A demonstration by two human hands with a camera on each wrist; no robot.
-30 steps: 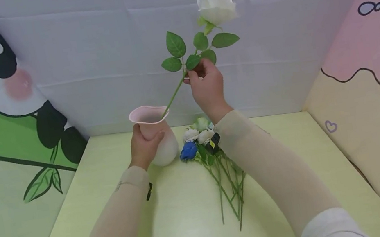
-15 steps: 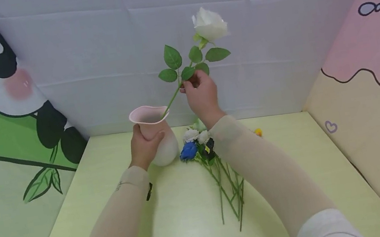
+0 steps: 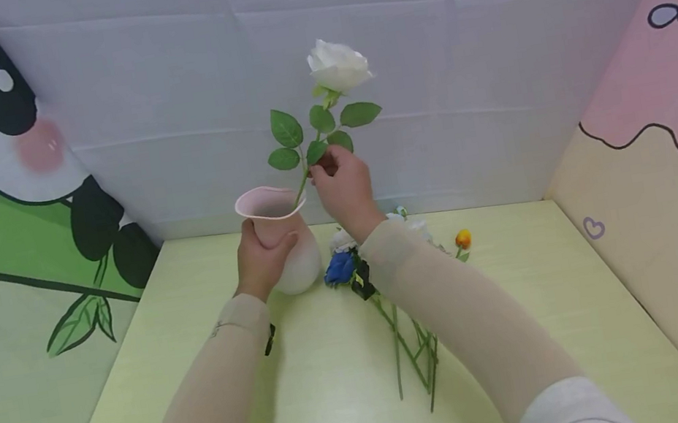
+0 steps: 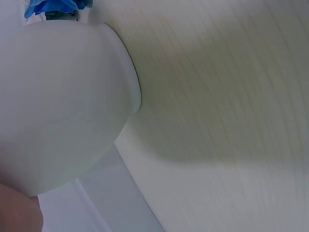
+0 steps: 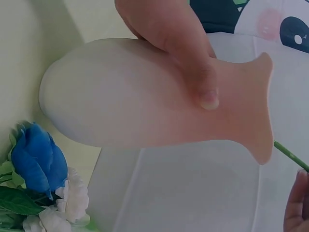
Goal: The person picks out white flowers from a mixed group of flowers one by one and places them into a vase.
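A pink-to-white vase [image 3: 296, 266] with a wavy rim stands on the table, and my left hand [image 3: 261, 259] grips its neck, thumb across the front. My right hand [image 3: 344, 185] pinches the stem of a white rose [image 3: 339, 65] just under its green leaves [image 3: 287, 128]. The rose leans to the right, its lower stem [image 3: 301, 189] passing inside the vase mouth. In the right wrist view the left thumb [image 5: 208, 94] presses on the vase side, and the stem [image 5: 289, 154] runs past the rim to the right fingertips. The stem's lower end is hidden in the vase.
Right of the vase lies a bunch of flowers with a blue rose [image 3: 340, 269], white blooms [image 3: 341, 241] and long green stems [image 3: 409, 348], partly covered by the right forearm. An orange flower [image 3: 463, 239] lies farther right. A pale wall [image 3: 170, 157] rises behind the table [image 3: 330, 405].
My right hand has moved down and left with the white rose, lowering its stem deeper into the vase. The orange flower has come into view. My left hand keeps its grip on the vase.
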